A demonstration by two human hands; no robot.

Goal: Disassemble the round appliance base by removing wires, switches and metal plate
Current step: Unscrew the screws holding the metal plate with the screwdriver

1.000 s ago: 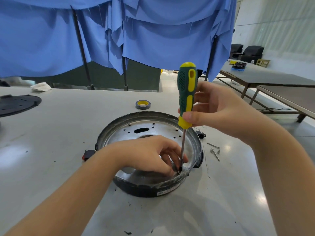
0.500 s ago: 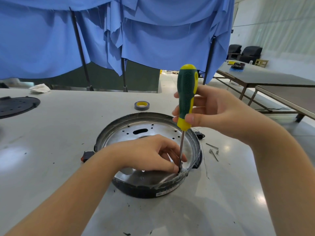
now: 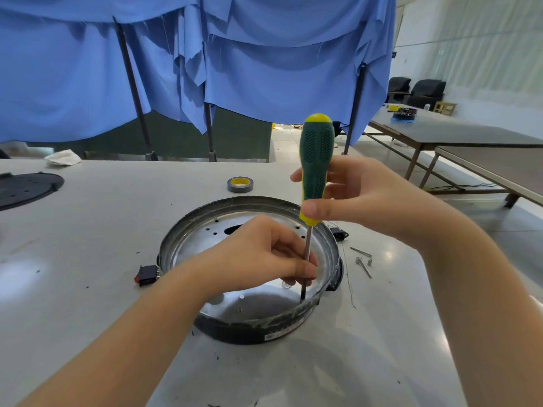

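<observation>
**Screwdriver upright in the round base, tip half hidden**

The screw under the tip cannot be made out: the left hand covers much of the shiny perforated metal plate, and its curled fingers pinch the steel shaft low down. Both forearms run off the bottom edge.

The round black appliance base with a silver rim sits on the pale grey table, at its middle. The green-and-yellow-handled screwdriver stands almost vertical, long axis up and down, handle on top, tip down on the plate near the base's right near wall. The right hand grasps the handle, thumb across the yellow collar.

A black rocker switch with a red edge lies just left of the base; a small black connector lies right of it. Loose silver screws and spacers lie nearby to the right. A grey tape roll with a yellow core sits beyond the base, a black perforated disc is cut off at the left edge, and blue cloth hangs behind.
</observation>
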